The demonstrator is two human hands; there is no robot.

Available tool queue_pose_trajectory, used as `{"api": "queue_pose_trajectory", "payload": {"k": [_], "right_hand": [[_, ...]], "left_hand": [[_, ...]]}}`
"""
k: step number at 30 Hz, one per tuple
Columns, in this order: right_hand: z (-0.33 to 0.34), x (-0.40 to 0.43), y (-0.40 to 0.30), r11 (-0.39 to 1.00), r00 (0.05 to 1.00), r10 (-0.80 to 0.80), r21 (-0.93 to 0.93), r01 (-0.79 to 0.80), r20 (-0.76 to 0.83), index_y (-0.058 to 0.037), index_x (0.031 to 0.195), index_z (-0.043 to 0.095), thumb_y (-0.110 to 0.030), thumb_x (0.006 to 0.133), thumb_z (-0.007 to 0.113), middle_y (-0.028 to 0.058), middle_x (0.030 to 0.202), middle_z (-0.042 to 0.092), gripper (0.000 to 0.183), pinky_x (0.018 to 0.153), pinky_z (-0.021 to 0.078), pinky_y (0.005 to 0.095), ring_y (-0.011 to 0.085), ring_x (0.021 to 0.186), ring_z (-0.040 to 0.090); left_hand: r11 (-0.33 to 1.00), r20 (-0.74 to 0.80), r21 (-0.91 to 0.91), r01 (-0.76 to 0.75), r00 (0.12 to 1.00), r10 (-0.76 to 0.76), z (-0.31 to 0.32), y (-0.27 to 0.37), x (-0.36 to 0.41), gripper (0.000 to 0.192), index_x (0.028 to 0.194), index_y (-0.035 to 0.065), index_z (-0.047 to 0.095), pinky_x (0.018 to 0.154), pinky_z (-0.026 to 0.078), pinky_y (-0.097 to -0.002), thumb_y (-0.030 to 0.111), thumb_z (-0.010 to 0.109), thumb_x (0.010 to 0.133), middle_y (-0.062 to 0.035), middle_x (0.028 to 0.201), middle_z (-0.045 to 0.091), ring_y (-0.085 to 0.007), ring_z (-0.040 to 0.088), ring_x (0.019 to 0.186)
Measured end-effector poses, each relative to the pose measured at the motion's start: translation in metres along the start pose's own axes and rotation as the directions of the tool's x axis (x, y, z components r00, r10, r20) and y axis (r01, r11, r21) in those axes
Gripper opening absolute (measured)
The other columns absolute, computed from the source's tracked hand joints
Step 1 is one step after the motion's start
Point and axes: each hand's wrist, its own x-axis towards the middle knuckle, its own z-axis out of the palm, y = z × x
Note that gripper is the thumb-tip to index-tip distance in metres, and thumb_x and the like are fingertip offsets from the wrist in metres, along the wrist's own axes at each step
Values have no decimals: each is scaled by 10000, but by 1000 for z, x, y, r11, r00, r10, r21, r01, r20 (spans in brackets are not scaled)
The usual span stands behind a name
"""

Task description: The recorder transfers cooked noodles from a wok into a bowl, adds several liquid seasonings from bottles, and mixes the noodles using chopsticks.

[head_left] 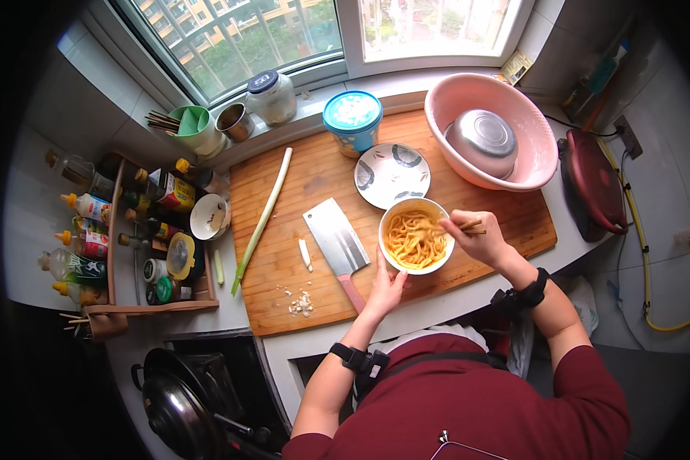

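A white bowl (384, 253) of sauced noodles (415, 241) stands at the front part of the wooden cutting board (466, 273). My left hand (386, 287) grips the bowl's near left side. In my right hand (478, 234) is a pair of wooden chopsticks (472, 227), their tips among the noodles. Just behind the bowl lies a patterned plate (392, 175). A cleaver (338, 238) with a pinkish handle rests left of the bowl, beside a short white scallion piece (305, 255) and a small heap of chopped bits (301, 305). A long scallion stalk (264, 218) lies farther left.
Behind stand a blue lidded tub (352, 123) and a pink basin (494, 172) with an upturned metal bowl (484, 144). At left, a rack (112, 241) holds bottles and jars, with a small bowl (210, 217) beside them. A lidded pan (175, 408) sits lower left; a maroon appliance (595, 181) is at right.
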Motion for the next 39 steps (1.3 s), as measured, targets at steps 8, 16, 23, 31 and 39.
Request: {"api": "queue_pose_trajectory", "payload": {"k": [8,16,23,31,39], "right_hand": [[-4,5,-2,993,993,114,30,-115,29,-47,669,532,-195,803,652,144,605,532,233,473,405,344,302,538,519],[-33,-19,-2,987,991,125,109,-119,-54,-21,619,517,-120,832,622,102,495,421,257,407,317,276,150,432,324],[-29,-32,6,964,967,253,84,-251,-12,-14,663,543,-123,859,574,90,505,491,226,415,344,282,93,439,413],[0,-11,1,956,976,183,256,-147,-121,-3,722,582,-159,875,575,76,505,501,219,407,331,255,33,468,419],[2,-34,-15,983,984,175,61,-172,-41,-16,675,566,-101,808,624,135,524,519,169,417,379,308,198,418,495]], "left_hand": [[1000,-6,-21,0,1000,0,0,4,-3,853,1393,213,-185,653,523,-326,129,506,899,-138,863,635,-190,640,713],[1000,5,-14,14,1000,-14,1,3,-1,846,1394,212,-182,645,518,-321,130,503,904,-130,848,632,-185,640,718],[998,19,-52,31,999,-30,-1,2,0,847,1393,223,-186,624,519,-315,128,501,906,-121,841,626,-181,641,720],[999,11,-19,33,999,-33,0,6,-1,840,1399,212,-172,641,515,-309,120,500,904,-112,849,622,-177,634,724],[998,23,-60,30,999,-29,2,7,0,843,1400,208,-168,639,516,-311,127,508,902,-123,865,621,-176,633,729]]}}
